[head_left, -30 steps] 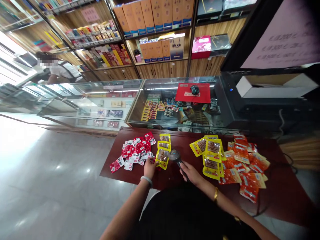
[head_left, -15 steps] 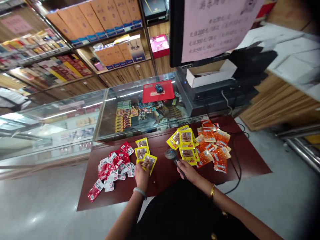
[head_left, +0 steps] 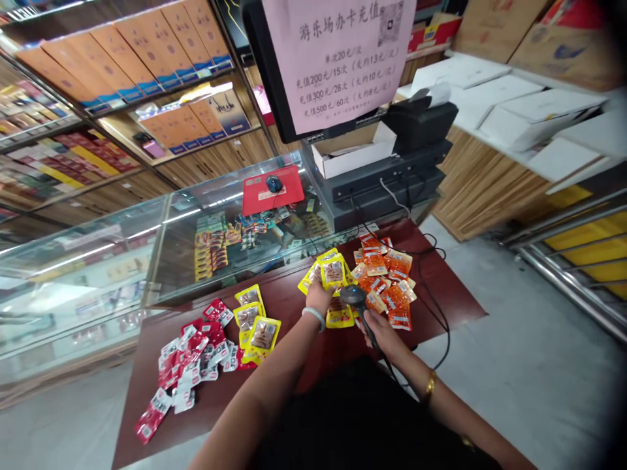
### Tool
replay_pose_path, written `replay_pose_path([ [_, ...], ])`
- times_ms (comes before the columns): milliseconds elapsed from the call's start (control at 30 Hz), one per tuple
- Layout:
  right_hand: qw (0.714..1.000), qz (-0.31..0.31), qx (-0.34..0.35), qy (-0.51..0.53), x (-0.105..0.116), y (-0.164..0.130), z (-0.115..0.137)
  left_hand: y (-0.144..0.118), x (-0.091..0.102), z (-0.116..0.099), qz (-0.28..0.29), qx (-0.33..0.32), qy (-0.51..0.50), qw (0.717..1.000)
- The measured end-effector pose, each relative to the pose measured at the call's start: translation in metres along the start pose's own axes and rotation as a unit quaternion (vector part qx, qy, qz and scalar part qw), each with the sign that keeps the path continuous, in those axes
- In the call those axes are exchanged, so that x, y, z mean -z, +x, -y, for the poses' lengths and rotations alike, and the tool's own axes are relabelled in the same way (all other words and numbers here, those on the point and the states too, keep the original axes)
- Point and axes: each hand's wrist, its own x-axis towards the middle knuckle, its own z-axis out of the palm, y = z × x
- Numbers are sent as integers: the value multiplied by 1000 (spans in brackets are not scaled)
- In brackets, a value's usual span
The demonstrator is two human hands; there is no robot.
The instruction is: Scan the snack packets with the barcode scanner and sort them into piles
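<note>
My left hand (head_left: 319,297) is at the lower-left edge of the middle pile, its fingers closed on a yellow snack packet (head_left: 334,269). My right hand (head_left: 381,331) grips a dark handheld barcode scanner (head_left: 353,295), whose head lies over the right side of that pile. Close by on the right are several orange snack packets (head_left: 398,295). Farther left, three yellow snack packets (head_left: 263,335) overlap in a short row. Beside them lies a heap of red and white snack packets (head_left: 196,352).
The dark red tabletop (head_left: 294,375) meets a glass display counter (head_left: 181,238). A red mouse pad (head_left: 255,196) with a mouse (head_left: 273,183) rests on the glass. A monitor back with a pink notice (head_left: 343,72) stands above an open white box (head_left: 350,156). Black cable (head_left: 443,326) loops at right.
My left hand has left the yellow packet on the left row and moved right to the middle pile. The scanner has shifted right relative to the packets. The view has turned right.
</note>
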Motion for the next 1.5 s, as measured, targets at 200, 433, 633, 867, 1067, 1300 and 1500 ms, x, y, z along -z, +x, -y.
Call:
replay_pose_path([
  [200,1000,1,7,-4,6,-2,3,13,-4,-6,20,24,0,1000],
  [433,1000,20,3,-17,-6,-2,9,-3,9,11,71,-14,-163,984],
  [633,996,75,11,-39,-41,-1,17,-52,66,61,69,0,-270,960],
  [867,975,199,-3,-102,-102,5,4,-112,120,123,12,41,-326,944],
  [1067,945,271,-39,-179,-140,1,-21,-150,134,182,-44,97,-413,905],
  [1300,917,321,-67,-226,-154,4,-47,-166,141,216,-81,124,-469,871],
  [1500,918,310,-66,-236,-164,5,-42,-167,146,222,-96,142,-439,882],
])
